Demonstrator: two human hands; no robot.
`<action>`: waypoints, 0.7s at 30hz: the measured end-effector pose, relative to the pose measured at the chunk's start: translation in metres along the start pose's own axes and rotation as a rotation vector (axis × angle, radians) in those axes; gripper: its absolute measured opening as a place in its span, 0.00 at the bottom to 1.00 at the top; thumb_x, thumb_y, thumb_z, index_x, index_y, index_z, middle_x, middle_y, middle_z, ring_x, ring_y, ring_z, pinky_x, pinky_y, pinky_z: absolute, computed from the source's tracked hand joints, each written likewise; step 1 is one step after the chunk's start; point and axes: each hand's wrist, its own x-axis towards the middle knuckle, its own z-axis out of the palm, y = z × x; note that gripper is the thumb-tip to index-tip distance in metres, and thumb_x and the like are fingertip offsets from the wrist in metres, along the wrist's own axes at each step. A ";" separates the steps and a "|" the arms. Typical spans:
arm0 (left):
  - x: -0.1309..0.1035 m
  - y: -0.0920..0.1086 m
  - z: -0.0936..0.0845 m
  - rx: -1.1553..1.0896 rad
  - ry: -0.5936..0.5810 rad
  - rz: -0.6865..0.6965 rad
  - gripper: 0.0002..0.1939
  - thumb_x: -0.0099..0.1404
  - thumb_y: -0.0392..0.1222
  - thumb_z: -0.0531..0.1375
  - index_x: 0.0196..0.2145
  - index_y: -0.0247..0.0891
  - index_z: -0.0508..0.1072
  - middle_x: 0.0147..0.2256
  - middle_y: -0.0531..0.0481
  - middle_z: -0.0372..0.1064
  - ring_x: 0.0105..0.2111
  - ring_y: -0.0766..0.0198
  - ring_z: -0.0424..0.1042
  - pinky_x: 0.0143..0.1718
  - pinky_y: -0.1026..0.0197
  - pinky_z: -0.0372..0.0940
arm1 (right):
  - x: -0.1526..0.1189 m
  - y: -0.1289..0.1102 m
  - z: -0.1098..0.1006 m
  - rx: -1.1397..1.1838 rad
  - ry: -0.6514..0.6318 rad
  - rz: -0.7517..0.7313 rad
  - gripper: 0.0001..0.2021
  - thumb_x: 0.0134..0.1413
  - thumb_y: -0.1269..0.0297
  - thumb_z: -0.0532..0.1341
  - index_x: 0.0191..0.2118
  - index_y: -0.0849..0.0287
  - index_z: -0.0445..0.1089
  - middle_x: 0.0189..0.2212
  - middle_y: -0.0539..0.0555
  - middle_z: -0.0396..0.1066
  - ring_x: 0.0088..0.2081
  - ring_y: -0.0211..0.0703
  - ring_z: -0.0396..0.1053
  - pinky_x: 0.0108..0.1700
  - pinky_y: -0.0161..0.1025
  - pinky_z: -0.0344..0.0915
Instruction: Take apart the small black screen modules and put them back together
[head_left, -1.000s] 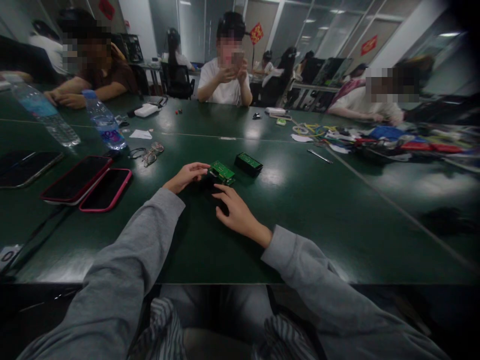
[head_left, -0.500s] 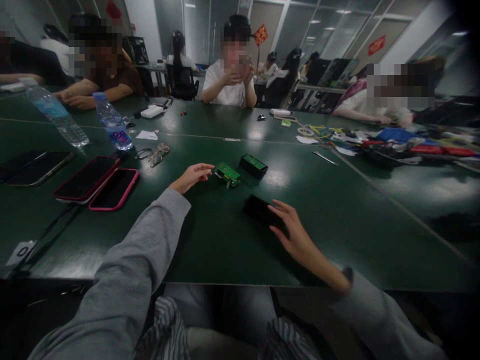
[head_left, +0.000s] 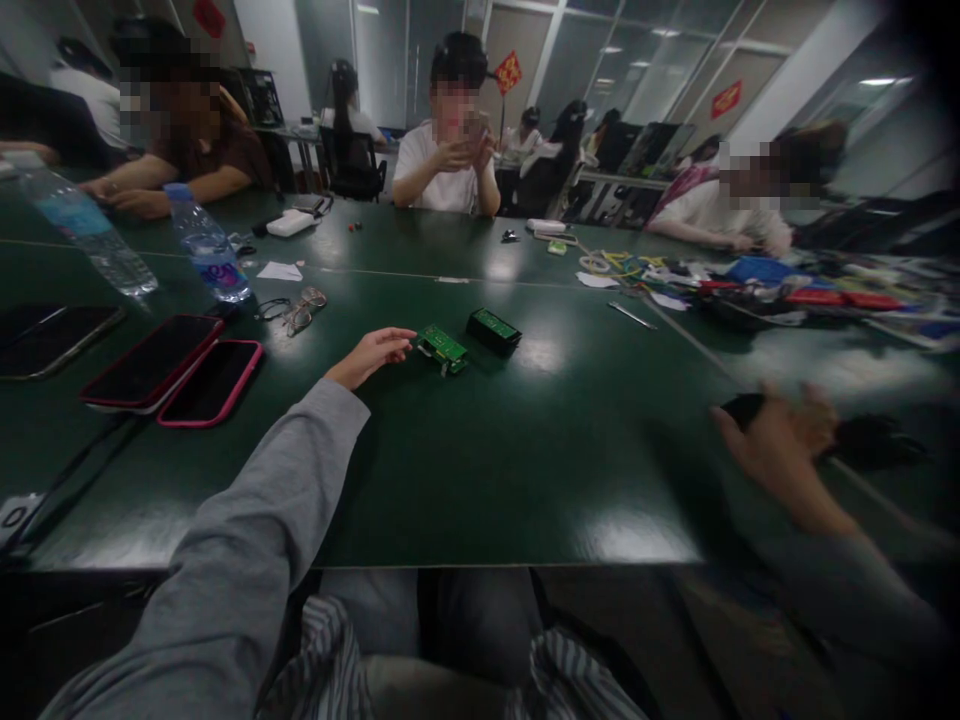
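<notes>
My left hand [head_left: 375, 357] rests over the table with its fingers stretched out and loosely together. Their tips are at the left edge of a bare green circuit board [head_left: 444, 348]; whether they touch it I cannot tell. Just behind and right of that board stands a black case with a green circuit board in its top [head_left: 493, 330]. Far to the right, my right hand [head_left: 784, 440] is smeared by motion and closed around a black plastic case [head_left: 744, 410], which it mostly covers.
Phones [head_left: 211, 383] and two water bottles [head_left: 206, 245] stand on the left of the green table [head_left: 525, 480], with eyeglasses [head_left: 304, 310] nearby. Tangled cables and parts [head_left: 757, 285] lie at back right. A dark object [head_left: 877, 440] is beside my right hand. Several people sit around.
My right hand has lifted the black plastic case from the table's middle and swung it far to the right. My left hand keeps its place by the board. The view has turned slightly.
</notes>
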 end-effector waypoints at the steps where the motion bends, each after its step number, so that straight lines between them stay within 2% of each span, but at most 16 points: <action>1: 0.001 -0.001 -0.001 -0.002 0.003 -0.001 0.14 0.60 0.38 0.65 0.45 0.35 0.77 0.36 0.48 0.72 0.30 0.71 0.68 0.35 0.63 0.62 | 0.002 -0.025 0.009 -0.011 -0.038 -0.054 0.41 0.54 0.31 0.50 0.64 0.56 0.61 0.66 0.74 0.49 0.67 0.75 0.46 0.57 0.78 0.48; 3: 0.001 -0.002 -0.002 -0.006 0.008 0.001 0.14 0.60 0.39 0.65 0.45 0.35 0.77 0.36 0.48 0.72 0.31 0.71 0.68 0.36 0.63 0.62 | 0.001 -0.090 0.031 0.070 -0.082 -0.189 0.34 0.61 0.38 0.49 0.61 0.60 0.64 0.63 0.72 0.55 0.66 0.68 0.51 0.60 0.70 0.53; 7: 0.000 -0.002 -0.002 -0.016 -0.002 0.014 0.15 0.59 0.39 0.66 0.45 0.35 0.77 0.36 0.48 0.72 0.32 0.70 0.69 0.36 0.64 0.62 | -0.012 -0.239 0.074 0.367 -0.318 -0.427 0.22 0.67 0.53 0.49 0.62 0.56 0.60 0.61 0.64 0.59 0.63 0.56 0.57 0.62 0.61 0.58; 9: 0.001 -0.003 -0.002 -0.029 -0.006 0.020 0.15 0.59 0.38 0.66 0.45 0.35 0.77 0.35 0.49 0.72 0.31 0.71 0.69 0.35 0.64 0.62 | -0.019 -0.294 0.094 0.427 -0.368 -0.464 0.22 0.66 0.54 0.51 0.62 0.57 0.60 0.61 0.65 0.58 0.64 0.57 0.54 0.63 0.60 0.57; 10: 0.001 -0.003 -0.002 -0.037 -0.006 0.020 0.14 0.59 0.38 0.66 0.44 0.35 0.77 0.35 0.49 0.72 0.31 0.71 0.69 0.35 0.65 0.62 | -0.021 -0.313 0.104 0.449 -0.384 -0.448 0.23 0.65 0.55 0.53 0.61 0.59 0.61 0.61 0.66 0.58 0.64 0.58 0.54 0.63 0.59 0.57; 11: 0.001 -0.003 -0.002 -0.044 -0.007 0.019 0.14 0.59 0.38 0.66 0.44 0.35 0.77 0.35 0.49 0.72 0.31 0.71 0.69 0.35 0.65 0.62 | -0.023 -0.326 0.113 0.476 -0.406 -0.423 0.23 0.65 0.56 0.54 0.60 0.61 0.61 0.59 0.67 0.59 0.63 0.59 0.56 0.62 0.58 0.59; 13: 0.002 -0.003 -0.003 -0.054 -0.012 0.011 0.15 0.59 0.38 0.66 0.45 0.35 0.77 0.36 0.49 0.72 0.31 0.71 0.69 0.36 0.64 0.63 | -0.024 -0.337 0.126 0.556 -0.469 -0.364 0.21 0.64 0.59 0.54 0.59 0.64 0.63 0.55 0.67 0.63 0.58 0.57 0.61 0.59 0.55 0.62; 16: 0.005 -0.004 -0.005 -0.064 -0.023 -0.002 0.15 0.60 0.38 0.66 0.46 0.36 0.76 0.37 0.48 0.72 0.32 0.71 0.69 0.37 0.64 0.63 | -0.024 -0.334 0.135 0.732 -0.549 -0.264 0.19 0.64 0.60 0.54 0.56 0.62 0.65 0.51 0.64 0.67 0.52 0.53 0.67 0.57 0.52 0.64; 21: 0.004 -0.001 -0.004 -0.079 0.004 -0.016 0.14 0.62 0.37 0.65 0.47 0.36 0.76 0.39 0.47 0.73 0.34 0.70 0.70 0.39 0.63 0.64 | -0.020 -0.324 0.137 1.060 -0.703 0.042 0.16 0.59 0.51 0.58 0.47 0.55 0.70 0.44 0.55 0.73 0.46 0.47 0.71 0.54 0.49 0.65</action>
